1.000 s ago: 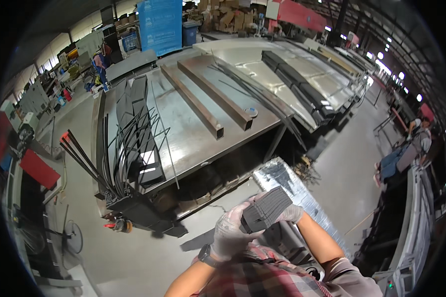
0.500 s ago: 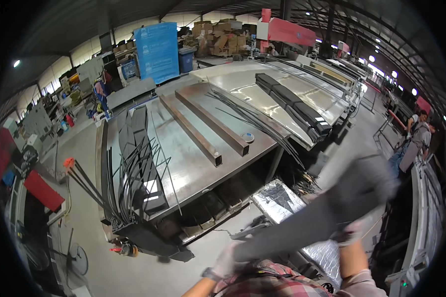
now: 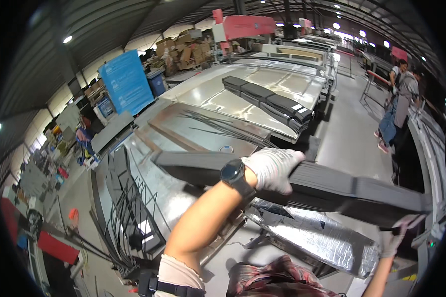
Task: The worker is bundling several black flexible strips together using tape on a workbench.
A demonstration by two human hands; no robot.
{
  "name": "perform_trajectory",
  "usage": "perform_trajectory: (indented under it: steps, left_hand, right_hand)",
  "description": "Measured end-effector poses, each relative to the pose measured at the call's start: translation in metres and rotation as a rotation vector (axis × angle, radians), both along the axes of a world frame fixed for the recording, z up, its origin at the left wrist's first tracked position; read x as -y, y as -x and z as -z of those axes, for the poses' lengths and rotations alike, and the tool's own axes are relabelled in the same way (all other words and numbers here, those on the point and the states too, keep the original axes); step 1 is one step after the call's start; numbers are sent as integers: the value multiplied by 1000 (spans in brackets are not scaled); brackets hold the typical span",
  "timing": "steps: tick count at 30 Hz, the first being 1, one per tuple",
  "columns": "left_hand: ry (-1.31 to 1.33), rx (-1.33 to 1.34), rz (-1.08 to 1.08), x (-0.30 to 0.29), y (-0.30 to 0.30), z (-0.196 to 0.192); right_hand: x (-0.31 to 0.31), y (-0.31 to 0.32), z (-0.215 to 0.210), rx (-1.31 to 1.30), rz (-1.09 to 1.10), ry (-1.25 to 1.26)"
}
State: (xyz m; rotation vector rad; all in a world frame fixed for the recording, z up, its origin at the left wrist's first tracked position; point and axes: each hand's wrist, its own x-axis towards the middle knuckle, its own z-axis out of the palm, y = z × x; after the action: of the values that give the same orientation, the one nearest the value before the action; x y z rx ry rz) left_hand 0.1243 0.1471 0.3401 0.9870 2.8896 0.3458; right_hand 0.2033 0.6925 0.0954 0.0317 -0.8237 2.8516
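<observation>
A long dark grey bundle of flat strips [image 3: 322, 182], bound by a dark band, lies slantwise in the air in front of me. My left hand [image 3: 273, 171], in a white striped glove, reaches over its middle with the fingers bent down around it. At its right end, my right hand [image 3: 391, 241], also gloved, grips the lower edge from beneath. The bundle's left end is over the metal table [image 3: 178, 202]. Beneath the bundle is a silver foil-covered surface [image 3: 322, 240].
Similar dark bundles lie on the table's left [image 3: 129, 193] and on the shiny sheet beyond [image 3: 267, 99], with loose thin black strips [image 3: 228, 126] nearby. Rusty steel bars [image 3: 176, 133] rest on the table. Two people [image 3: 399, 104] stand at the far right beside a metal rail [image 3: 433, 163].
The bundle has swung round, its left end now out over the table. My left hand has moved up and forward onto its middle; my right hand has shifted right. The view has turned right.
</observation>
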Motion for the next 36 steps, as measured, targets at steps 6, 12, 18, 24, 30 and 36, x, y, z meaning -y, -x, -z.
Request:
perform_trajectory:
  steps: [6,12,18,24,30,36]
  left_hand:
    - [330,166,81,71,85,126]
    - [320,184,103,185,117,213]
    - [178,12,112,199,90,236]
    - [-459,272,413,-10,68,251]
    - [-249,757,283,-96,79,274]
    - [-376,714,192,-94,78,306]
  right_hand:
    - [202,-24,90,295,-230,270]
    - [296,-27,188,358,-310,52]
    - [334,-43,135,527,-412,-697]
    - [331,-22,73,785,472,-1201]
    - [337,0,84,759,318,-1244]
    - [344,-4,60,665,410,-1494]
